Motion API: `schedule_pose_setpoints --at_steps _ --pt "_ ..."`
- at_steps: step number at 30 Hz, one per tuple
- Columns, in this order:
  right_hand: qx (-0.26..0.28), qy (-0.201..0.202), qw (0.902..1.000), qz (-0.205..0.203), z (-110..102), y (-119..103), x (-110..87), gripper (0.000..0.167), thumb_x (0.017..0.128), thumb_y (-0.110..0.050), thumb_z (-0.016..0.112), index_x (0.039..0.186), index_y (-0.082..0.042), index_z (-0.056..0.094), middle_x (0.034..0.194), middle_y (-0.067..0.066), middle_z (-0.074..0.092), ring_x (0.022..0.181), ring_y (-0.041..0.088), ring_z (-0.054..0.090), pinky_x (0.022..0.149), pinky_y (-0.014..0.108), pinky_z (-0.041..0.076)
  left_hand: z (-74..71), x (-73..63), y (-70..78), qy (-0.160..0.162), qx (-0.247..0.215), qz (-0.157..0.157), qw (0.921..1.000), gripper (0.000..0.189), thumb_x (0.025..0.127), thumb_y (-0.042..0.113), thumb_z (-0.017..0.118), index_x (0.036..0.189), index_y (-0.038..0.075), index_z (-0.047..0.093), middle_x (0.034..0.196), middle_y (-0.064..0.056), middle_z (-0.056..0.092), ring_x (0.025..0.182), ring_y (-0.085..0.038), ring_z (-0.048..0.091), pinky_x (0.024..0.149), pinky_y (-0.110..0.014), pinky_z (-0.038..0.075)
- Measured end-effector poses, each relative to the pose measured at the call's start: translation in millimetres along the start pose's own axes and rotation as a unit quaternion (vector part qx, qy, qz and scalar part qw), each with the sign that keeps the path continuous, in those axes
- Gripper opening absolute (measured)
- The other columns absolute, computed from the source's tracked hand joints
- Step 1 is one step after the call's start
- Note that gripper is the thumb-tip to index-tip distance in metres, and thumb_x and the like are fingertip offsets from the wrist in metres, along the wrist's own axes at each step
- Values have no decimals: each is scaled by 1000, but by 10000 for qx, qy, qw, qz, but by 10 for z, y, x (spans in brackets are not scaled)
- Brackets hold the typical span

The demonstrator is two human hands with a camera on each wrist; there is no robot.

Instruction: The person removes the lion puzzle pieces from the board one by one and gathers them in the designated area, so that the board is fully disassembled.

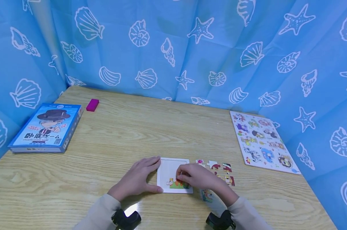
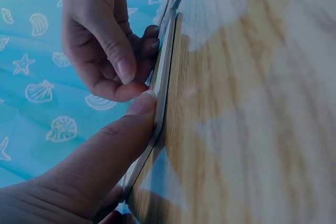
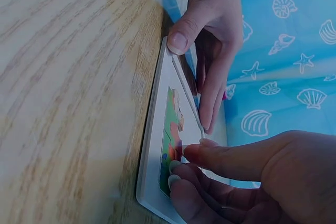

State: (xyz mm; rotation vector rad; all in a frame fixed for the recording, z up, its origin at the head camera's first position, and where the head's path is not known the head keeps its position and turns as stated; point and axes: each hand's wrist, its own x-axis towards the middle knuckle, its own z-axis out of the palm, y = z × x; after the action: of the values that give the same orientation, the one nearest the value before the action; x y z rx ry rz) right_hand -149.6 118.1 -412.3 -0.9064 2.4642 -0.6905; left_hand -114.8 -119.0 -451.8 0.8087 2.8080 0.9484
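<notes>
A small white puzzle tray (image 1: 165, 169) lies on the table, with joined green and orange jigsaw pieces (image 1: 173, 184) along its near side. My left hand (image 1: 140, 175) steadies the tray's left side, its thumb (image 3: 179, 42) on the near corner and its straight fingers reaching along to the far corner. Over the tray, my right hand (image 1: 197, 175) has thumb and fingers curled together at the joined pieces, pinching a jigsaw piece (image 3: 178, 153) that the fingertips mostly cover. Several loose jigsaw pieces (image 1: 214, 165) lie right of the tray, partly hidden by the right hand.
A blue game box (image 1: 47, 127) stands at the left, with a magenta block (image 1: 92, 105) behind it. At the right lies a white animal puzzle board (image 1: 262, 140). A blue shell-patterned curtain (image 1: 173, 48) borders the wooden table (image 1: 150, 127).
</notes>
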Motion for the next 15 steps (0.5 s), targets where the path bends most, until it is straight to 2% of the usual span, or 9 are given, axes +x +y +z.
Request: schedule_pose_setpoints --at_steps 15 --pt "-521 27 9983 -254 13 8 -4 12 98 -11 53 90 -10 62 77 -9 52 67 6 45 60 24 40 -6 -6 5 23 58 111 9999 89 74 48 77 138 -3 45 147 -15 37 135 -32 32 108 -53 23"
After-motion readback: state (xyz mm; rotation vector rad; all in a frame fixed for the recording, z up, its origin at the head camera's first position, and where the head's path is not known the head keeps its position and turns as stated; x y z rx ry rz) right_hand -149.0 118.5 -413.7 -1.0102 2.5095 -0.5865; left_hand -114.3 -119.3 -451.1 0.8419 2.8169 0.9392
